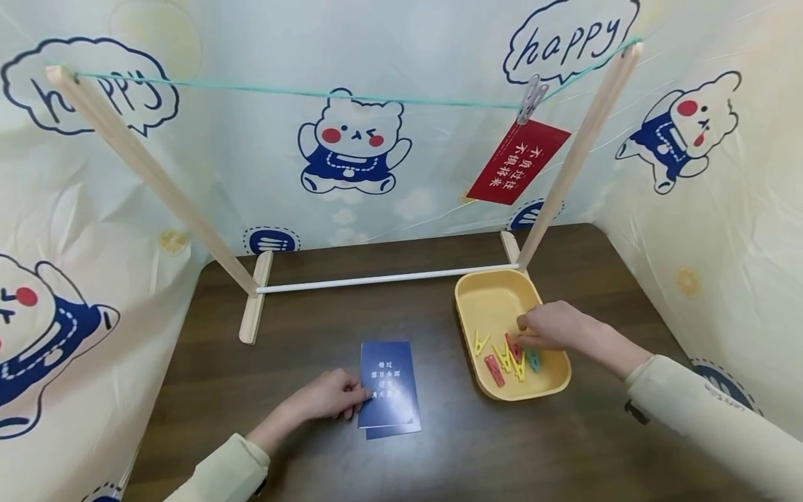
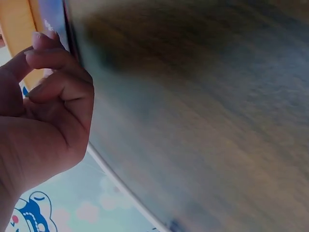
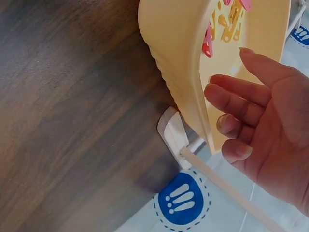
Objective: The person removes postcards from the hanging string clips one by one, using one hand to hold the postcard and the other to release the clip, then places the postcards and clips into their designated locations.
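Note:
Two dark blue cards (image 1: 387, 380) with white writing lie overlapped on the table. My left hand (image 1: 332, 396) pinches the left edge of the top card, its fingers curled in the left wrist view. My right hand (image 1: 555, 326) reaches over the right side of a yellow tray (image 1: 492, 296), just above some small clothespins. In the right wrist view its fingers (image 3: 239, 104) are loosely bent, with nothing between them. Inside the tray are red clothespins (image 1: 494, 371), yellow clothespins (image 1: 480, 345) and a teal clothespin (image 1: 533, 360).
Behind stands a wooden frame with a left post (image 1: 157, 181), a right post (image 1: 580, 153) and a white bottom rod (image 1: 383, 279). A teal string (image 1: 282, 90) spans its top. From it hangs a red card (image 1: 517, 164), held by a clear clothespin (image 1: 532, 101).

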A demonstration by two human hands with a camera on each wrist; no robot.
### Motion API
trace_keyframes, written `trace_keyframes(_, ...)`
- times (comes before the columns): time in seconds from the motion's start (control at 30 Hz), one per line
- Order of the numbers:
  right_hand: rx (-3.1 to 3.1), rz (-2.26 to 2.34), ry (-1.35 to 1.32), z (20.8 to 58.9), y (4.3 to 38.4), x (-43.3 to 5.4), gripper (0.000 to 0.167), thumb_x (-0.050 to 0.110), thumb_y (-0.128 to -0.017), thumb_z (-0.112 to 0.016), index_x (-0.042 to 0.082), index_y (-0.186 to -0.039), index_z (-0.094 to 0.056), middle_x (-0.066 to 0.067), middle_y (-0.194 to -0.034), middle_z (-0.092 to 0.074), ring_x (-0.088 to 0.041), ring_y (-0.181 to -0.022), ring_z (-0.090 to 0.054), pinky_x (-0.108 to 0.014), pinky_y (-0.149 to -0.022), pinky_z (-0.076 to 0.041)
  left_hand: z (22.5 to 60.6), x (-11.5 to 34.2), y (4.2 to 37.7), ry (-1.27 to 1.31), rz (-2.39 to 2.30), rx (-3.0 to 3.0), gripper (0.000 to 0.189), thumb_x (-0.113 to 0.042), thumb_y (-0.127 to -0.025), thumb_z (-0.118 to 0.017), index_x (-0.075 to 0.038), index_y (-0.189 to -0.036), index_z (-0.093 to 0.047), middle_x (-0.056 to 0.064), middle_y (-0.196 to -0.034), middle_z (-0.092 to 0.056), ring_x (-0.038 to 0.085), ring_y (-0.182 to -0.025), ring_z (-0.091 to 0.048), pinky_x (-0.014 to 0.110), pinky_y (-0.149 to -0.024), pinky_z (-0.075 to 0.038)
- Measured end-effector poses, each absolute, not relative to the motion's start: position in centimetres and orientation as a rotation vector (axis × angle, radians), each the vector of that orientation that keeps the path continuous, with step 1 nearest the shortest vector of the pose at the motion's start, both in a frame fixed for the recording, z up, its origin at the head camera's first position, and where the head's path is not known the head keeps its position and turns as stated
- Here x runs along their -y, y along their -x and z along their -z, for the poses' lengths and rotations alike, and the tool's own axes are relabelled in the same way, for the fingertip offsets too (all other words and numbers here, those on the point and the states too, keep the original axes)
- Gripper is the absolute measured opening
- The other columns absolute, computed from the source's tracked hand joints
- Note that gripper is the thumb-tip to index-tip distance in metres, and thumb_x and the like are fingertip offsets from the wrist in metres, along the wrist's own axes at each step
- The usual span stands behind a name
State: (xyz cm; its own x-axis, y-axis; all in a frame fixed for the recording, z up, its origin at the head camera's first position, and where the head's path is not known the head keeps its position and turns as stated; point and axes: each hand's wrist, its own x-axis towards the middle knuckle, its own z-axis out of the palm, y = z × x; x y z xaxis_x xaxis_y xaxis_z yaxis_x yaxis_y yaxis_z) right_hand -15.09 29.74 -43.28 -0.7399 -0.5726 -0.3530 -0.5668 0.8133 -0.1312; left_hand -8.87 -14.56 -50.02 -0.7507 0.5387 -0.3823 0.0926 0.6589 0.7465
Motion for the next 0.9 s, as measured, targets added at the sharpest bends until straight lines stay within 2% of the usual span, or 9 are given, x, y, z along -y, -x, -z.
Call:
trace_keyframes(0.13, -2.649, 0.055, 0.892, 43.1, 14.9, -30.0, 0.023, 0.035, -0.098, -0.073, 0.015, -0.088, -0.068, 0.008, -0.068, -0.054, -0.007, -0.058, -0.046, -0.025, -0.053, -0.041, 49.4, 13.9, 9.5, -0.494, -1.006, -2.295, 0.037, -0.029, -0.104, -0.065, -0.008, -0.073, -0.063, -0.001, -0.06, -0.062, 0.009, -0.048, -0.05, 0.025, -0.046, -0.04)
trace_keyframes(0.27, -2.707, 0.113, 0.965, 41.9, 15.0, -30.2, 0.018, 0.03, -0.097, -0.075, 0.016, -0.088, -0.069, 0.01, -0.068, -0.053, -0.006, -0.059, -0.045, -0.024, -0.052, -0.042, 48.5, 13.2, 10.5, -0.532, -0.986, -2.359, 0.035, -0.029, -0.104, -0.065, -0.009, -0.075, -0.064, 0.0, -0.062, -0.062, 0.011, -0.052, -0.051, 0.024, -0.049, -0.039)
trace_keyframes(0.5, -2.827, 0.176, 1.018, 37.2, 15.6, -30.5, 0.014, 0.028, -0.098, -0.074, 0.02, -0.087, -0.069, 0.011, -0.07, -0.053, -0.005, -0.063, -0.046, -0.025, -0.054, -0.043, 45.9, 10.3, 13.3, -0.675, -0.967, -2.573, 0.021, -0.028, -0.104, -0.066, -0.015, -0.088, -0.069, -0.008, -0.067, -0.058, 0.009, -0.058, -0.052, 0.025, -0.054, -0.043)
trace_keyframes(0.6, -2.908, 0.17, 1.03, 34.5, 15.9, -30.5, 0.008, 0.027, -0.097, -0.076, 0.019, -0.093, -0.074, 0.009, -0.076, -0.062, -0.008, -0.069, -0.054, -0.029, -0.059, -0.05, 44.3, 8.5, 14.9, -0.751, -1.01, -2.672, 0.015, -0.027, -0.103, -0.067, -0.015, -0.095, -0.072, -0.009, -0.073, -0.062, 0.008, -0.063, -0.055, 0.026, -0.059, -0.047)
trace_keyframes(0.7, -2.982, 0.202, 1.059, 31.6, 16.2, -30.7, 0.009, 0.024, -0.096, -0.077, 0.017, -0.102, -0.078, 0.004, -0.089, -0.072, -0.015, -0.079, -0.065, -0.037, -0.069, -0.058, 42.6, 6.5, 16.7, -0.825, -1.101, -2.747, 0.013, -0.024, -0.102, -0.068, -0.013, -0.099, -0.074, -0.007, -0.08, -0.067, 0.009, -0.069, -0.058, 0.028, -0.066, -0.051)
trace_keyframes(0.9, -3.066, 0.344, 1.143, 25.9, 17.1, -30.7, 0.013, 0.015, -0.095, -0.077, 0.012, -0.108, -0.076, -0.004, -0.1, -0.076, -0.02, -0.085, -0.07, -0.041, -0.072, -0.061, 39.1, 2.7, 19.9, -0.956, -1.235, -2.832, 0.014, -0.024, -0.102, -0.07, -0.011, -0.107, -0.073, 0.0, -0.094, -0.071, 0.015, -0.078, -0.061, 0.031, -0.072, -0.054)
